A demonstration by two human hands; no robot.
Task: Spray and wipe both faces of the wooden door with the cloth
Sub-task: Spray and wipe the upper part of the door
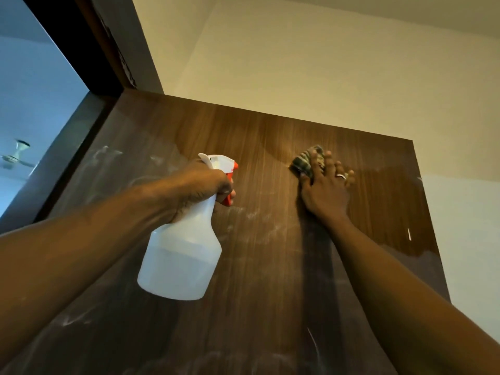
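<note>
Two hands on the wooden door (243,125): left hand (205,182) grips a spray bottle (181,261), right hand (324,190) presses the cloth (305,161) flat; hurried wiping could leave the chalky streaks (254,226) below.

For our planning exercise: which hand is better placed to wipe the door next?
Right: the right hand presses the cloth against the wooden door; the left hand grips the spray bottle.

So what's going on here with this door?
A person is cleaning the wooden door near its top edge. The left hand holds a white spray bottle by the neck, a finger on its orange trigger, nozzle toward the door. The right hand presses a crumpled cloth against the wood. Whitish smears show on the left and lower parts, so wiping is not finished.
</note>
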